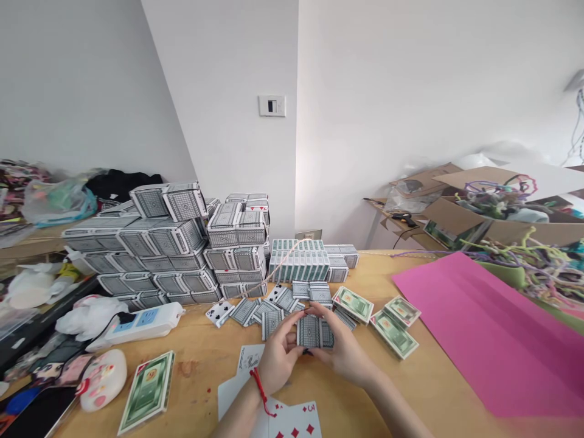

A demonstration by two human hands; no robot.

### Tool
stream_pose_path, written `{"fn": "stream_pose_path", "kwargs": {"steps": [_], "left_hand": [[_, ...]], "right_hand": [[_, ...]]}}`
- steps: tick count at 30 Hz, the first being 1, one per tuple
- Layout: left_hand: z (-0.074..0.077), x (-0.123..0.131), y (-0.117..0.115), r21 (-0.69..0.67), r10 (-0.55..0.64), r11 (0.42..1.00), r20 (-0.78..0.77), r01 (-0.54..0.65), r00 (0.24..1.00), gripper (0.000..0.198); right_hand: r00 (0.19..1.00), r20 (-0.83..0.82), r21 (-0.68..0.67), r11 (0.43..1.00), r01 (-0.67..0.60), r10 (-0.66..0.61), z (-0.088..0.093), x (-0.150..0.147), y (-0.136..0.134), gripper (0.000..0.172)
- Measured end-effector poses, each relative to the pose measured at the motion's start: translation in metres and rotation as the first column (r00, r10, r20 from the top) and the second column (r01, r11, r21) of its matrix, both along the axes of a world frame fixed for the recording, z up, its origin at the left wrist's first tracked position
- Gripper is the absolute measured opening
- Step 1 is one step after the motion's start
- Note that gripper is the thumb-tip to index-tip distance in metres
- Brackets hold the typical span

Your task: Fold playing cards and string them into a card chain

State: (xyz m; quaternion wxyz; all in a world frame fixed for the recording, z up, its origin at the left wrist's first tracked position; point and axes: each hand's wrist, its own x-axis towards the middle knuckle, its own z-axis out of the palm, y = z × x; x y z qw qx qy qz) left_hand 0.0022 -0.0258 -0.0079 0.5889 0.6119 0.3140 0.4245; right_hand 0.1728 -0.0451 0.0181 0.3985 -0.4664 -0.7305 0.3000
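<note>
Both my hands meet around a small stack of playing cards [309, 331], backs up with a grey pattern. My left hand [280, 353] grips its left side, with the red cord bracelet [258, 389] on that wrist. Closed on the right side is my right hand [340, 347], thumb near the lower edge. Loose face-down cards [269, 319] lie just beyond my hands, a few face up among them. Beneath my left wrist are large cards, one a three of diamonds [298, 420], and a smaller card with a black-and-white figure [249, 358].
Tall piles of grey card decks [159, 237] stand at the back left. Green card boxes lie right [395, 334] and left [148, 389]. A pink sheet [493, 334] covers the right side. A power strip [141, 325], a white plush toy [104, 378] and a cardboard box [511, 231] flank them.
</note>
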Motion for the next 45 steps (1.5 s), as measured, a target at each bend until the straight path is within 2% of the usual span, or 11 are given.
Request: {"fn": "stream_pose_path", "kwargs": {"steps": [8,10,14,17,24,27,29,33,39,43,45], "left_hand": [[0.002,0.004,-0.005,-0.102,-0.042,0.993,0.164,0.059,0.986,0.065],[-0.004,0.007,-0.007,-0.174,0.025,0.985,0.222,0.014,0.975,0.071],[-0.015,0.012,-0.006,-0.355,0.227,0.92,0.131,-0.168,0.965,0.06],[-0.015,0.013,-0.004,-0.41,0.183,0.905,0.124,-0.118,0.975,0.052],[-0.013,0.019,-0.008,-0.364,0.064,0.931,0.061,-0.038,0.996,0.043],[-0.011,0.02,-0.007,-0.276,0.21,0.939,-0.008,-0.204,0.978,0.033],[-0.007,0.019,-0.005,-0.235,0.365,0.901,-0.043,-0.364,0.93,0.031],[-0.001,0.011,0.002,-0.22,0.549,0.808,-0.058,-0.547,0.834,0.03],[0.003,0.008,0.002,-0.238,0.49,0.849,0.017,-0.472,0.872,0.03],[0.006,0.01,-0.001,-0.175,0.435,0.887,0.008,-0.427,0.9,0.038],[0.005,0.01,-0.001,-0.175,0.43,0.89,0.006,-0.422,0.903,0.038]], "right_hand": [[0.998,-0.059,-0.008,1.0,-0.012,0.012,-0.003,-0.003,0.0,0.068],[0.996,-0.073,0.01,0.999,-0.04,0.041,-0.001,-0.008,-0.001,0.068],[0.995,-0.079,0.03,0.998,-0.053,0.056,0.001,-0.016,-0.006,0.064],[0.993,-0.097,0.023,0.998,-0.059,0.06,0.001,-0.02,-0.007,0.062],[0.993,-0.11,0.026,0.999,-0.046,0.049,0.0,-0.018,-0.008,0.055],[0.989,-0.14,0.059,0.997,0.053,-0.044,-0.004,-0.01,0.0,0.045],[0.969,-0.142,0.071,0.974,0.214,-0.203,-0.01,-0.003,0.007,0.036],[0.913,0.089,0.017,0.917,0.398,-0.398,-0.025,0.006,0.015,0.036],[0.897,0.279,0.044,0.938,0.344,-0.342,-0.03,-0.003,0.009,0.047],[0.897,0.246,-0.005,0.925,0.381,-0.368,-0.029,-0.003,0.008,0.052],[0.907,0.195,-0.049,0.92,0.388,-0.372,-0.029,-0.001,0.01,0.044]]}}
